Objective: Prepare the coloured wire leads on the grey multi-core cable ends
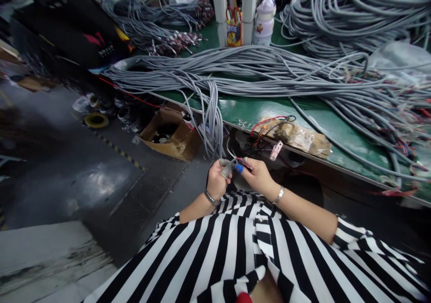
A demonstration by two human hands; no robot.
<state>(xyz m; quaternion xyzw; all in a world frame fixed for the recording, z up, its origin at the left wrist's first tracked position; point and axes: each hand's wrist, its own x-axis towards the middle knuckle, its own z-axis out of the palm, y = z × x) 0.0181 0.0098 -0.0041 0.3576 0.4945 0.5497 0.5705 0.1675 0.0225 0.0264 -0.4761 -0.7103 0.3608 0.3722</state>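
Note:
My left hand (218,181) and my right hand (256,175) meet just below the front edge of a green worktable (249,110). Both are closed in a pinch on the end of a grey cable (231,163) with thin coloured wires showing at its tip. Grey finger cots cover my left fingertips and a blue one sits on my right. Each wrist carries a bracelet. The cable runs up to a bundle of grey cables (210,114) that hangs over the table edge.
Large heaps of grey cable (336,20) cover the table. A taped patch with red and black wires (286,130) sits at the front edge. An open cardboard box (170,137) and a tape roll (96,120) lie on the floor at left. A bottle (264,22) stands at the back.

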